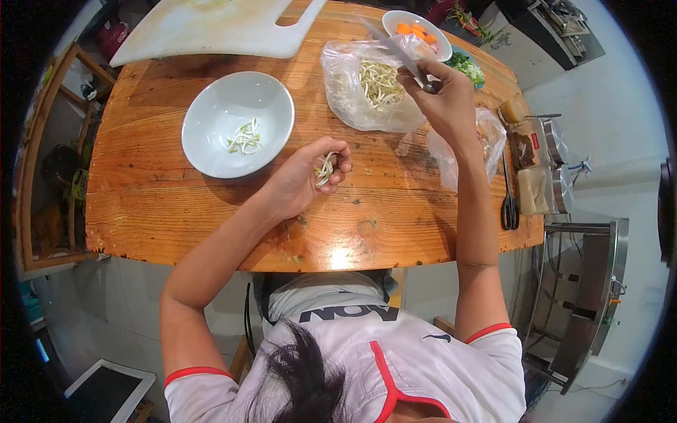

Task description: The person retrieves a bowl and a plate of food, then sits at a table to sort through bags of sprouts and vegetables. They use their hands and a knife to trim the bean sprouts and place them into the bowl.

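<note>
My left hand (300, 176) is curled, palm up, around a small bunch of bean sprouts (326, 170) just above the table's near half. Up and to the left of it stands a white bowl (262, 95) with a few bean sprouts (245, 137) at its bottom. My right hand (451, 102) grips a knife (396, 49) by its dark handle, the blade pointing up and to the left. Beneath the blade lies an open clear plastic bag (342, 102) holding a heap of bean sprouts (379, 83).
A white cutting board (211, 32) lies at the far left of the wooden table (155, 218). Far right are a bowl of orange pieces (416, 32) and chopped greens (467, 68). Another plastic bag (446, 156), black-handled scissors (509, 211) and several jars (532, 187) line the right side.
</note>
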